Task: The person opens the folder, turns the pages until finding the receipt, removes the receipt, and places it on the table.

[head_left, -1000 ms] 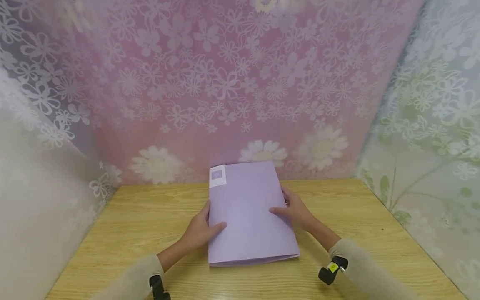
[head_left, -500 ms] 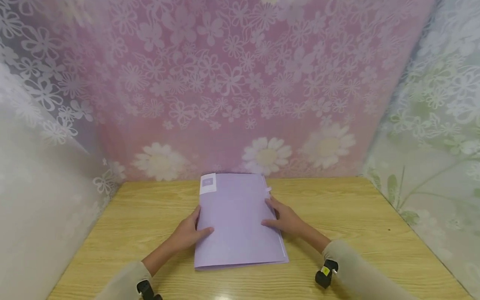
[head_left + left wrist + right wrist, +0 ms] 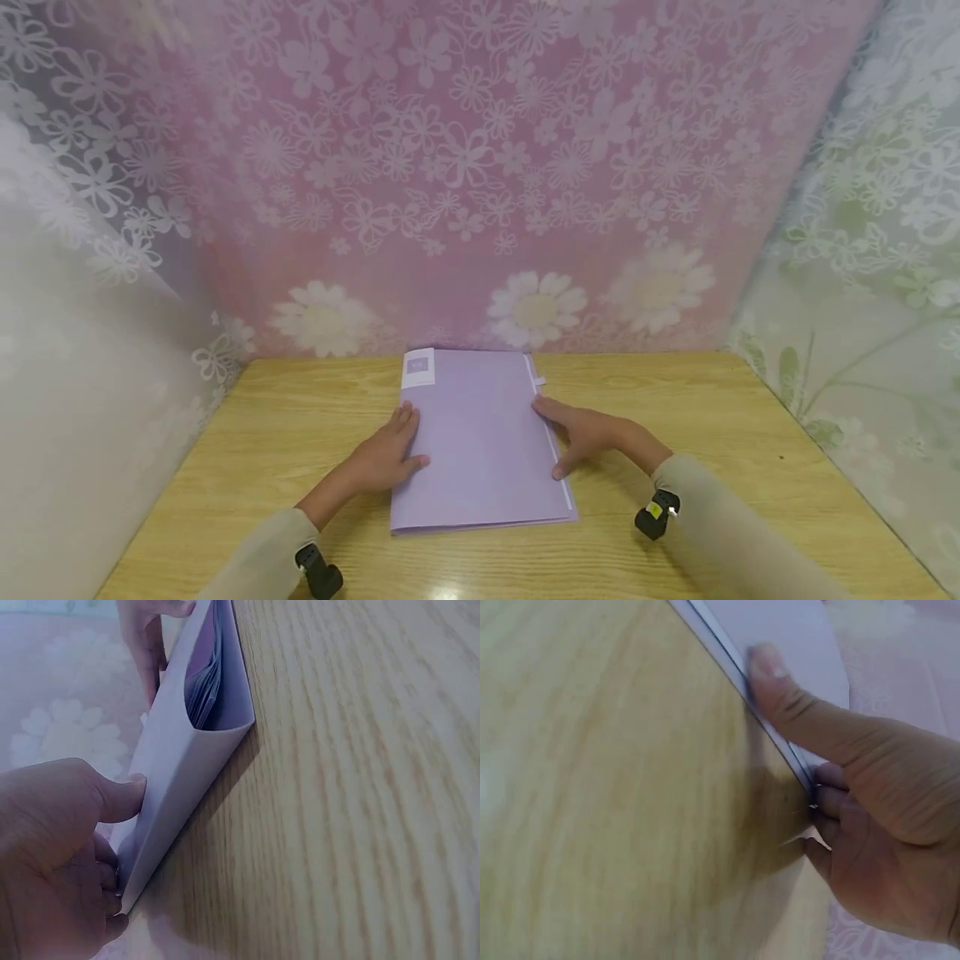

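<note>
Right hand (image 3: 588, 429) has shifted outward, thumb (image 3: 567, 462) at the folder's (image 3: 480, 450) edge.

The folder (image 3: 480, 442) has come down lower, the right hand (image 3: 588, 433) has drawn its thumb back to the edge, and the left hand's (image 3: 381, 458) fingertips now show on top

No text can be read. A white label (image 3: 418, 381) is seen at the upper left corner of the purple folder (image 3: 480, 450); pale marks within its purple square (image 3: 417, 365) are too small to be made out. A yellow sticker (image 3: 655, 509) is borne by the black device (image 3: 651, 524) at the right sleeve (image 3: 735, 525); its mark cannot be deciphered.
</note>
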Demonstrator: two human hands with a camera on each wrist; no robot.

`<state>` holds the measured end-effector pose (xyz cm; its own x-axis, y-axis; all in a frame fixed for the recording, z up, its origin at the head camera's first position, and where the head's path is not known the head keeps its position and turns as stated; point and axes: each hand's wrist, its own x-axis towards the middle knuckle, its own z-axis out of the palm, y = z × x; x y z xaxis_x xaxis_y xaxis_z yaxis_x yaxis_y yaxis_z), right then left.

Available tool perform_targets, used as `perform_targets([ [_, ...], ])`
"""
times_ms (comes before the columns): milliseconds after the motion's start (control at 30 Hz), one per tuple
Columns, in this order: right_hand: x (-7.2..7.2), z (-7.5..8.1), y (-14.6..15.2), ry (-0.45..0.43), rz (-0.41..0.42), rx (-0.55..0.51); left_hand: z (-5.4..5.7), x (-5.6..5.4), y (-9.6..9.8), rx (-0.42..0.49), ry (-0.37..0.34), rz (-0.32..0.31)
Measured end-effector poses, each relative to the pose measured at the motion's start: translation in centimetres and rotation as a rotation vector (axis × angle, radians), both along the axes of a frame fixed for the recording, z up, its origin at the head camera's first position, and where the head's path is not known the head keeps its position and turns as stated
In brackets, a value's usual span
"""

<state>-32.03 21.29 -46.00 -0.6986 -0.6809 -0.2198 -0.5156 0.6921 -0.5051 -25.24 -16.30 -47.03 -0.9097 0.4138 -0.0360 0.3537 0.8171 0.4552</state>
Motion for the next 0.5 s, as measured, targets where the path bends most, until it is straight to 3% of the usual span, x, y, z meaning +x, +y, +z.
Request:
perform_targets([
  [133,-0.1,0.0,0.2,0.018,0.019,0.033,0.0,-0.2,0.0,-0.059,0.029,-0.027],
  [300,0.5,-0.4,0.4,0.073,-0.015,-0.004,0.2,-0.2,-0.1,-0.110,0.072,-0.061],
  [500,1.4,-0.5,0.9,0.080,-0.049,-0.029,0.2,0.5,0.6,-0.045,0.096,-0.063],
])
